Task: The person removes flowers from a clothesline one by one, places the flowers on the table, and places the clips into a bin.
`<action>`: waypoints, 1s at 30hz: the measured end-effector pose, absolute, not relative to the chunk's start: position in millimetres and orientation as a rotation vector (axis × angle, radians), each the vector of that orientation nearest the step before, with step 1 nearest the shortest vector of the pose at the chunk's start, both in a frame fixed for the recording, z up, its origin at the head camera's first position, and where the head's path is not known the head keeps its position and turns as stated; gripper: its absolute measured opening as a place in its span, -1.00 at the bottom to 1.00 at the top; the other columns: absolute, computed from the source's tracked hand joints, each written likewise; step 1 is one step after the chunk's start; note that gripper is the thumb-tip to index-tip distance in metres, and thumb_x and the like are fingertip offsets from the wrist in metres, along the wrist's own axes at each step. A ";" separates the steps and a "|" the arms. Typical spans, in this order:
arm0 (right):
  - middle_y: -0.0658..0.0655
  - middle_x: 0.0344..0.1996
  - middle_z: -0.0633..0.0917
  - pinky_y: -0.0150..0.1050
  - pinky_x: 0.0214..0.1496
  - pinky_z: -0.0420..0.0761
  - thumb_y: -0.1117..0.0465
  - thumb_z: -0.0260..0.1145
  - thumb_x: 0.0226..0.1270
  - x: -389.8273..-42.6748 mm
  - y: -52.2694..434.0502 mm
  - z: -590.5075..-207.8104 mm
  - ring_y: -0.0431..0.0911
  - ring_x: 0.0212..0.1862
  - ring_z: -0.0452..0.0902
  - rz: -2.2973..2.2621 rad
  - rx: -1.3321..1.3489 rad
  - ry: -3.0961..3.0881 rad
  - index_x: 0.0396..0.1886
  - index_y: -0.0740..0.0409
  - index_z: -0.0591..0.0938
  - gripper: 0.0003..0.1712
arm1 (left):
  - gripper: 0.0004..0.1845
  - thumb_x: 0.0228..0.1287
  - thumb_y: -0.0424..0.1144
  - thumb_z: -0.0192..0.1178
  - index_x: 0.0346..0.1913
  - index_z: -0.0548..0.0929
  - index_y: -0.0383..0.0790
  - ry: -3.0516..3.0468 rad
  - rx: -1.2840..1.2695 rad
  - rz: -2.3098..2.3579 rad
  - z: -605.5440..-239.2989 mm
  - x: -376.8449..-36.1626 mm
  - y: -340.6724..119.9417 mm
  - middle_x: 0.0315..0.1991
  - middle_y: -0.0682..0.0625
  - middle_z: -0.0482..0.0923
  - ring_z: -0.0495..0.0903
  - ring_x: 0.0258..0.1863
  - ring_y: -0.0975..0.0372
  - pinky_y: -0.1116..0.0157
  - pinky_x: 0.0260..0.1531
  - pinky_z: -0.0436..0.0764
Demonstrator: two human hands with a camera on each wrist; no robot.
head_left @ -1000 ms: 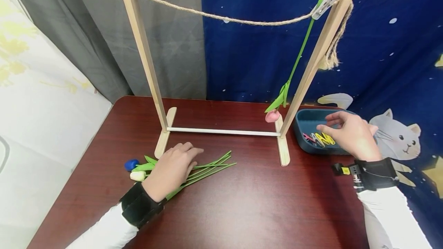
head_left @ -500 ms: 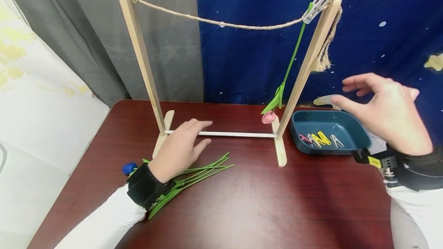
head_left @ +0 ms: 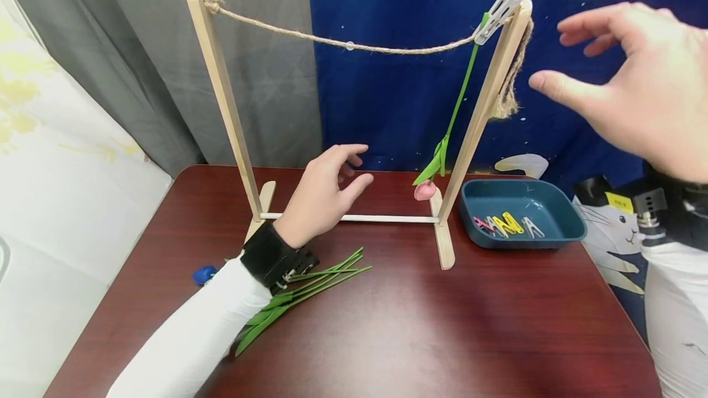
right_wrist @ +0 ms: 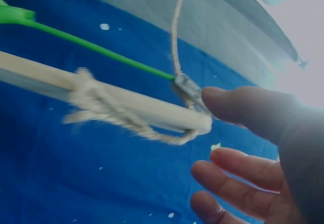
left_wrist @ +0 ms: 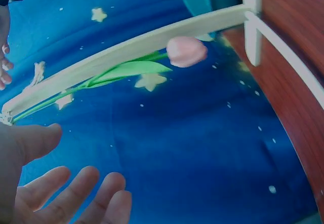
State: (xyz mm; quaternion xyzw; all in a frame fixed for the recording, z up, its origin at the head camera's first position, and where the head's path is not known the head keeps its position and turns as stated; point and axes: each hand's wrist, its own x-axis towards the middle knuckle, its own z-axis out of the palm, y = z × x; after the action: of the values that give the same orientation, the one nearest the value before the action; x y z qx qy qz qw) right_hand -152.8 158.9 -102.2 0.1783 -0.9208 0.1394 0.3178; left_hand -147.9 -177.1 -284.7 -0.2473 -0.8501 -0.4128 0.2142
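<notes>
Tulip [head_left: 424,190] with a pink head hangs upside down from the jute rope [head_left: 343,45], its green stem caught near the top of the right post by a pale clothespin [head_left: 498,14]. The rope sags between the two uprights of the wooden rack [head_left: 221,97], which stands on the dark red counter [head_left: 415,336].

The right hand [head_left: 636,85] is raised near the top of the right post, fingers spread and relaxed, gripping nothing; in the right wrist view its thumb [right_wrist: 243,107] lies just beside the clothespin, though contact cannot be told. The left hand [head_left: 323,198] hovers above the rack's white crossbar [head_left: 387,218], fingers loosely bent and empty, the pink tulip some way off to its right.

Under the left forearm, a bundle of loose green stems [head_left: 315,284] lies on the counter, with a blue flower head [head_left: 204,274] at its left end. Right of the rack sits a teal tray [head_left: 553,201] holding several coloured clothespins [head_left: 506,224].
</notes>
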 end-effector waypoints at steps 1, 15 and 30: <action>0.48 0.20 0.63 0.24 0.49 0.10 -0.06 0.43 0.46 -155.4 156.5 -97.3 0.36 0.32 0.40 0.360 0.489 -2.421 0.44 0.22 0.57 -0.30 | -0.51 0.47 -0.25 0.38 0.39 0.59 -0.27 -2.329 -0.692 -1.173 -283.0 -152.1 -173.9 0.01 -0.07 0.64 0.66 -0.08 0.09 0.19 -0.06 0.65; 0.45 0.36 0.52 0.01 0.45 0.37 0.16 0.26 0.62 -190.7 132.1 -52.3 0.34 0.31 0.37 0.138 0.782 -2.457 0.56 0.27 0.43 -0.38 | -0.45 0.52 -0.26 0.34 0.48 0.49 -0.27 -2.094 -0.744 -1.454 -247.2 -195.4 -109.4 0.13 -0.10 0.66 0.69 0.07 0.17 0.34 0.06 0.65; 0.52 0.22 0.57 -0.14 0.25 0.47 0.25 0.15 0.68 -204.0 125.1 -43.4 0.39 0.25 0.37 0.041 0.862 -2.545 0.44 0.41 0.51 -0.52 | -0.53 0.53 -0.34 0.30 0.43 0.58 -0.24 -2.076 -0.738 -1.638 -218.6 -223.5 -55.0 0.06 -0.06 0.71 0.72 -0.02 0.31 0.50 -0.01 0.60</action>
State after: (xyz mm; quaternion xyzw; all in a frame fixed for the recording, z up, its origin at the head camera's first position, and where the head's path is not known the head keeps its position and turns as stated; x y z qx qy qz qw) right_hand -204.0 125.1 -43.4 0.3125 -0.9227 0.0148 0.2254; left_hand -223.5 -55.0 -218.6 -0.2636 -0.7414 -0.5850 0.1966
